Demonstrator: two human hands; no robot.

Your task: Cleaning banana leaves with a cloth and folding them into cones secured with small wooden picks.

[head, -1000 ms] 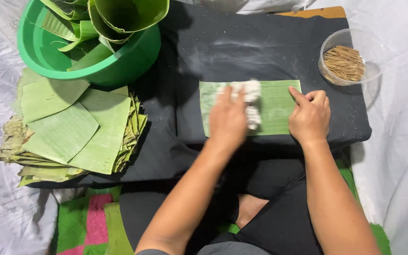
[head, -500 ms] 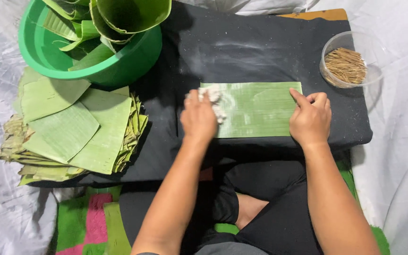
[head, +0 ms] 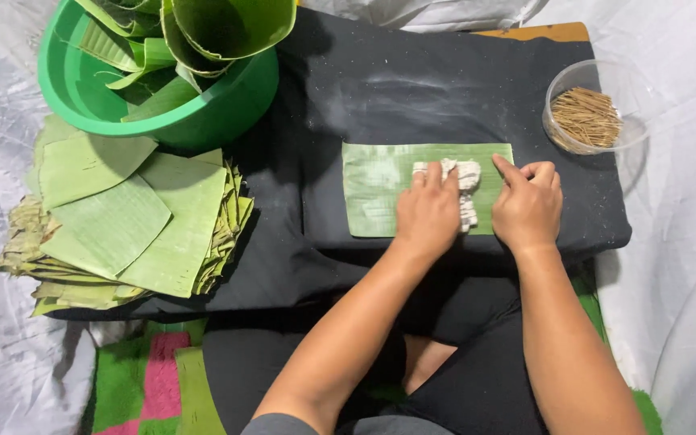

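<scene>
A rectangular green banana leaf piece [head: 376, 189] lies flat on the black cloth-covered board [head: 412, 97]. My left hand [head: 427, 213] presses a crumpled white cloth [head: 465, 181] onto the leaf's right half. My right hand [head: 528, 205] rests on the leaf's right end, index finger stretched out on the leaf, beside the cloth.
A green plastic basin [head: 203, 113] with curled leaf pieces stands at the back left. A stack of cut leaves [head: 130, 221] lies in front of it. A clear bowl of thin wooden sticks [head: 594, 109] sits at the board's right edge. White plastic sheeting [head: 686, 242] surrounds everything.
My left hand swept the cloth along the leaf, to the left end half a second ago and now back to the right half. My right hand stayed at the right end.
</scene>
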